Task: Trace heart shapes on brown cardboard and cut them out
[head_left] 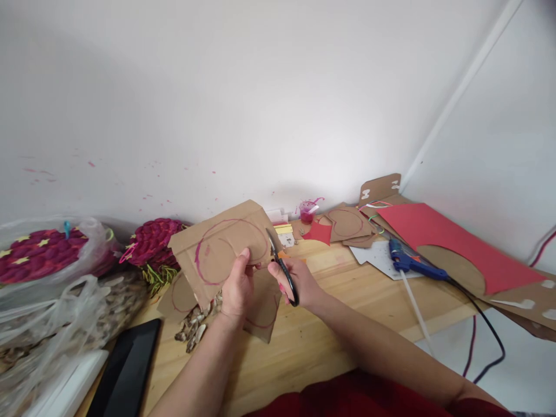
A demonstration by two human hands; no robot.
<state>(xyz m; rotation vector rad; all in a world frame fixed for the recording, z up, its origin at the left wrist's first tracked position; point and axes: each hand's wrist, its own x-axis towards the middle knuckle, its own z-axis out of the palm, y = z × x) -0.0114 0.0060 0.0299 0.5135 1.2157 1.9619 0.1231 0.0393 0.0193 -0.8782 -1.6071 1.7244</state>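
Note:
My left hand [241,284] grips a piece of brown cardboard [230,237] by its lower edge, thumb on top. A round outline in purple-pink is drawn on the cardboard. In my right hand [299,281] is a pair of scissors [282,269] with black handles. The blades point up and away, along the right edge of the cardboard; whether they bite into it I cannot tell. Beneath my hands lie another marked cardboard piece [263,318] and a small heap of brownish, shell-like flakes [191,324].
A blue glue gun [414,266] with a black cord lies right, by red sheet [443,237] on cardboard. Marked cardboard pieces [347,223] and a pink-stained cup [307,213] stand at the back. Left are a black tablet-like slab [125,370], plastic bags [82,313] and purple braided work [154,240].

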